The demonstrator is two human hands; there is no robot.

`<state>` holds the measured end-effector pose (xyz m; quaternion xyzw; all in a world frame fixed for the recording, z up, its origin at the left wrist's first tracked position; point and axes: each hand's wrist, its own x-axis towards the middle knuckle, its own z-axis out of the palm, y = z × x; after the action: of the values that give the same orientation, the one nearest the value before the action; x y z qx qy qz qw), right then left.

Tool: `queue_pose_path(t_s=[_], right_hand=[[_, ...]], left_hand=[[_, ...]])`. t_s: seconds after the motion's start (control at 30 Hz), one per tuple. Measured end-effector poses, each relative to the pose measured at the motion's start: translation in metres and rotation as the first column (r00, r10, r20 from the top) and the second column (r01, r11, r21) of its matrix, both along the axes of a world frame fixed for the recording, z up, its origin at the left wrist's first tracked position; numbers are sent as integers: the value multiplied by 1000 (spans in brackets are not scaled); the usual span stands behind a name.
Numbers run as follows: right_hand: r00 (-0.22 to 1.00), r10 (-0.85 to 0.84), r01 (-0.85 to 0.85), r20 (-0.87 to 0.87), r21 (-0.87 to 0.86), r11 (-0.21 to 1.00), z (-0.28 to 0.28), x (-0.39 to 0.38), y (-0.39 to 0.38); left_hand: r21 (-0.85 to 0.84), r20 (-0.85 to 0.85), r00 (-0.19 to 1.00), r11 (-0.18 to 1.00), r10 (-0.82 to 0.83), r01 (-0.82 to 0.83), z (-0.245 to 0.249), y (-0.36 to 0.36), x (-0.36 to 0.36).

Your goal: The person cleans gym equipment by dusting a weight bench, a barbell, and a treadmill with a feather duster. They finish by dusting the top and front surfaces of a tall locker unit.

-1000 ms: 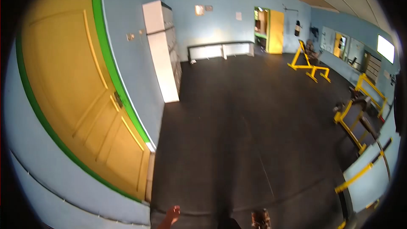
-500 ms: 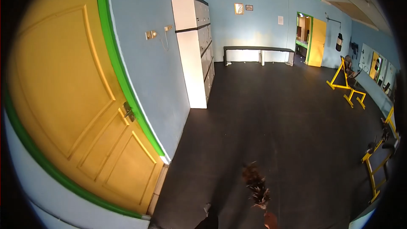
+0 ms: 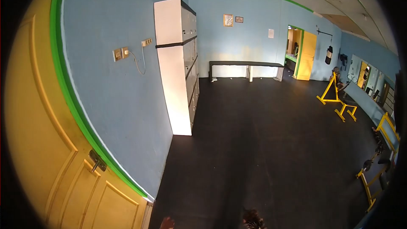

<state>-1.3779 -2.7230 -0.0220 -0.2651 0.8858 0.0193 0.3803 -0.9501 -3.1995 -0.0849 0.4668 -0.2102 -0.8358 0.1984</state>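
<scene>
At the bottom edge of the head view, the brown feathery head of a feather duster (image 3: 253, 219) pokes up over the dark floor. Its handle is cut off by the frame, and my right hand lies below the edge, out of sight. My left hand (image 3: 167, 223) shows only in part at the bottom, left of the duster and near the foot of the yellow door (image 3: 101, 186). It is small and blurred, so its fingers cannot be made out.
Tall white lockers (image 3: 174, 89) stand against the left wall, past a socket with a cable (image 3: 126, 52). A long black-topped bench (image 3: 246, 63) lines the far wall beside an open yellow door (image 3: 307, 55). Yellow gym equipment (image 3: 328, 89) and mirrors (image 3: 364, 74) are on the right.
The view has tilted up and moved forward past the door. The feather duster, earlier held in my right hand, now shows only its tip. My left hand has come into view at the bottom.
</scene>
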Motion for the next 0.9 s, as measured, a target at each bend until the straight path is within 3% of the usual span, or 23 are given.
queue_pose_path(t_s=[0.03, 0.07, 0.2, 0.27, 0.5, 0.7, 0.83, 0.9], right_hand=[[1000, -2, 2, 2, -14, 1000, -2, -17, -25], [1000, -5, 5, 3, -28, 1000, -4, -36, -49], [1000, -1, 1, -2, -83, 997, -8, -129, -146], [1000, 11, -11, 2, -115, 993, -10, -179, -198], [996, 80, -67, 43, -247, 967, 0, -323, -418], [993, 115, -101, 38, -269, 958, 23, -419, -550], [994, 105, -93, 27, -279, 956, 34, -466, -640], [980, 193, -199, -48, -248, 948, 59, -472, -689]], left_hand=[[-425, 360, 932, 879, -54, 215, 5, -29, -32], [-645, 660, 748, 564, 71, 515, 14, -55, -57], [-642, 659, 744, 596, 108, 483, 41, -124, -126], [-555, 490, 872, 775, 10, 303, 35, -137, -140], [-616, 571, 805, 731, 159, 293, 75, -247, -177], [-612, 616, 759, 735, 212, 292, 70, -289, -215], [-611, 640, 739, 722, 211, 323, 68, -341, -248], [-620, 656, 727, 695, 203, 365, 87, -392, -265]])
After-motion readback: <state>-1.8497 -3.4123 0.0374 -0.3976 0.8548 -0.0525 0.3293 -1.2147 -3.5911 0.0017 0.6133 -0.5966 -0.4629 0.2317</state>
